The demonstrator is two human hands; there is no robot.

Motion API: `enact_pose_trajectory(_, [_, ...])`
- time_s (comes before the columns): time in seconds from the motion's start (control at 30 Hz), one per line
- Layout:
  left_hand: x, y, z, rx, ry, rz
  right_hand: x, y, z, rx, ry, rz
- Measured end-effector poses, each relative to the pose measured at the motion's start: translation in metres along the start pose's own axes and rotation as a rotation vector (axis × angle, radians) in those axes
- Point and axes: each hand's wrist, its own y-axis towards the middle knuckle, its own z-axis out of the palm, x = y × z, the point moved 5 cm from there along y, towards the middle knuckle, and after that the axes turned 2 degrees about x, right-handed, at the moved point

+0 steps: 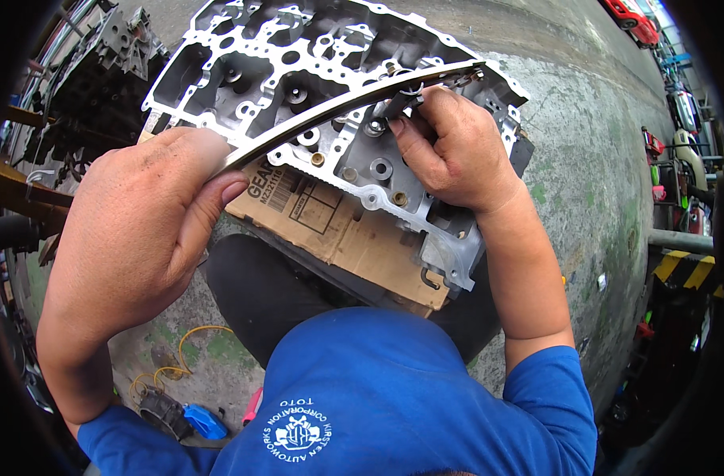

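Observation:
A long curved timing chain guide rail (pixel 324 110), dark with a pale edge, lies slantwise over a silvery aluminium engine casting (pixel 402 159). My left hand (pixel 136 226) is closed on the rail's near left end, thumb below and fingers over it. Close to the rail's far end, my right hand (pixel 461 151) is closed in a pinch on a small black part (pixel 403 103). Whether that part is joined to the rail, I cannot tell. Bolts and round bosses show on the casting beneath my hands, and my right fingers partly cover it.
Flattened cardboard (pixel 338 242) lies under the casting, in front of my knees. A second dark engine block (pixel 100 71) stands at the far left. On the concrete floor are a yellow hose (pixel 183 349) and a blue item (pixel 206 421). Striped barrier (pixel 683 270) at right.

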Motion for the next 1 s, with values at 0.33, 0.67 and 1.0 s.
enact_pose_trajectory(0.33, [0.007,-0.005,0.021,-0.050,-0.059,-0.008,0.004,0.001,0.001,0.057,-0.094,0.001])
enact_pose_trajectory(0.67, [0.009,-0.009,0.031,-0.157,-0.321,-0.009,0.004,0.004,0.002,0.056,-0.099,0.021])
enact_pose_trajectory(1.0, [0.005,-0.021,0.049,-0.154,-0.378,-0.171,0.000,0.003,0.001,0.050,-0.058,0.031])
